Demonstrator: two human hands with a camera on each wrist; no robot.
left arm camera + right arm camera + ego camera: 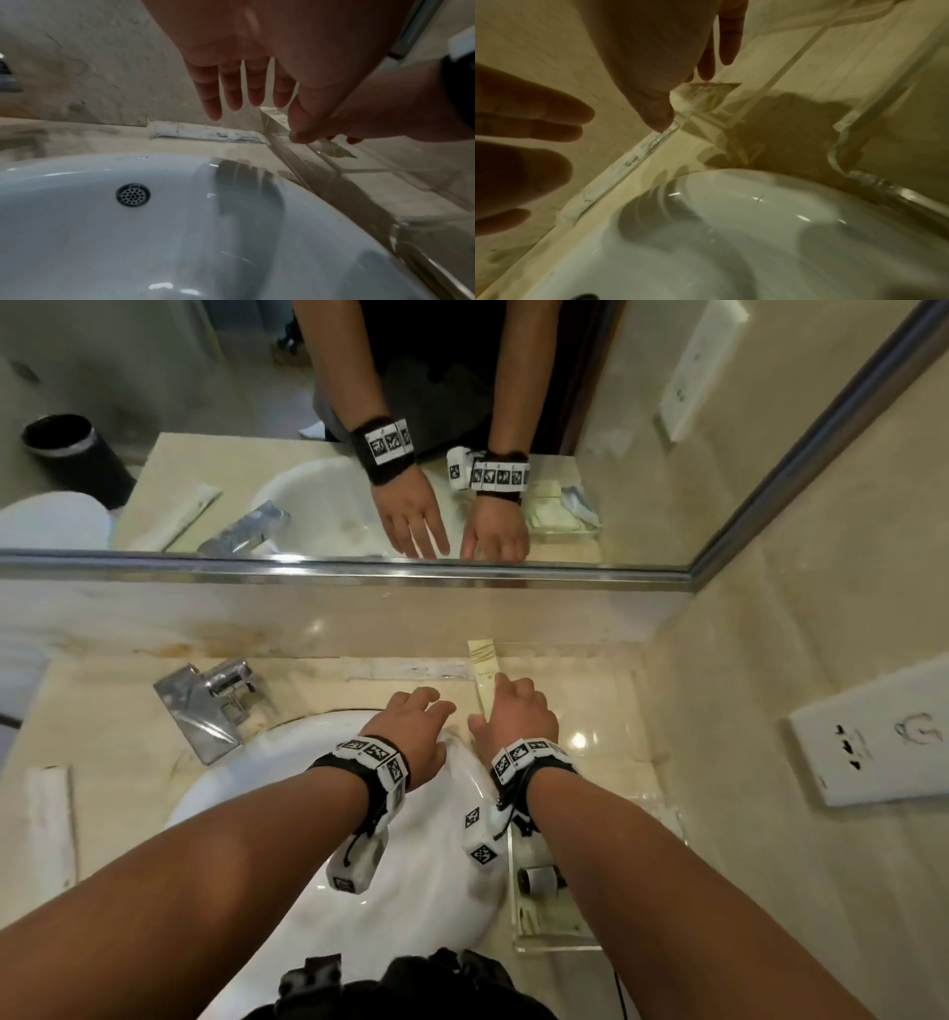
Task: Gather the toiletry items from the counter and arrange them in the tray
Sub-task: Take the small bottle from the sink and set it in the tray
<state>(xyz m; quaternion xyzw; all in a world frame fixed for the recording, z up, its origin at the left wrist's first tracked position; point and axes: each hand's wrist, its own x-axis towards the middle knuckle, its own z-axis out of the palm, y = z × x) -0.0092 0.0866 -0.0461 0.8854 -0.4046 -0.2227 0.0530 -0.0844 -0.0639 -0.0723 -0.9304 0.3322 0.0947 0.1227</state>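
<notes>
The counter (pixel 606 706) is of beige marble and carries a white sink (pixel 287 793) at its centre. A chrome faucet (pixel 205 701) is mounted at the far left of the sink. A clear tray (pixel 560 945) is placed on the counter at the near right, just beside the sink rim; small packets and a dark-capped item are seen in it, partly hidden by the right forearm.

The left hand (pixel 416 737) is held over the far rim of the sink. Its grip is open: the fingers are extended and slightly spread, and nothing is held.

The right hand (pixel 518 716) is placed on a long pale sachet (pixel 482 667), which lies on the counter at the far right of the sink, its far end against the back wall. The fingers are bent down onto the sachet's near part; whether it is pinched or only touched cannot be told.
</notes>
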